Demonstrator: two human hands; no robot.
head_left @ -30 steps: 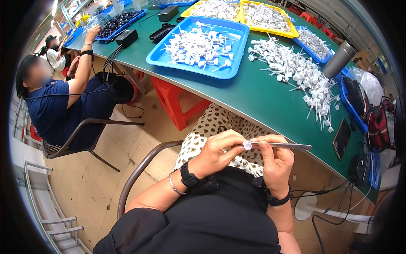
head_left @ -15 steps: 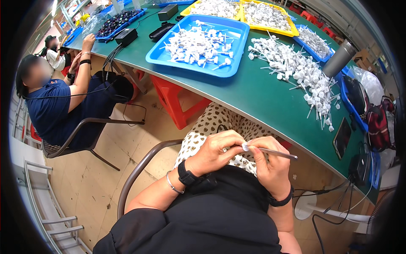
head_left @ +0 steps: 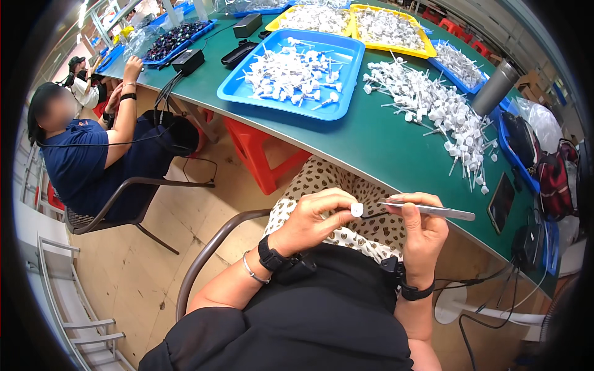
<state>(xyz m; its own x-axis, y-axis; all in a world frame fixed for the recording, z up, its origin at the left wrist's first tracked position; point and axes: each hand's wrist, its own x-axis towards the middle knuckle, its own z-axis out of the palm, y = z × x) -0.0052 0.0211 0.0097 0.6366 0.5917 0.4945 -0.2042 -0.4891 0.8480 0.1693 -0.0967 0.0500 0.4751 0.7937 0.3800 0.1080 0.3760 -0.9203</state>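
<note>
My left hand (head_left: 314, 220) is closed over my lap, pinching a small white round-headed plastic part (head_left: 357, 210) between thumb and forefinger. A short dark line runs from beside that part towards my right hand; whether it belongs to the part I cannot tell. In my right hand (head_left: 422, 234) a pair of metal tweezers (head_left: 447, 212) lies between thumb and fingers, tips pointing left, a little apart from the white part. On the table beyond, a blue tray (head_left: 226, 91) holds many similar white stemmed parts, and a loose pile of them (head_left: 439, 108) spreads to its right.
Yellow trays (head_left: 427, 48) of white parts stand at the back of the green table (head_left: 365, 145). A grey metal cylinder (head_left: 497, 86) and a phone (head_left: 501, 203) are at the right. A red stool (head_left: 263, 161) stands under the table. A person (head_left: 77, 148) sits at left.
My right hand has moved right, away from the white part, and the tweezers have turned so their tips point left. My left hand keeps its pinch, with the part's white face now showing.
</note>
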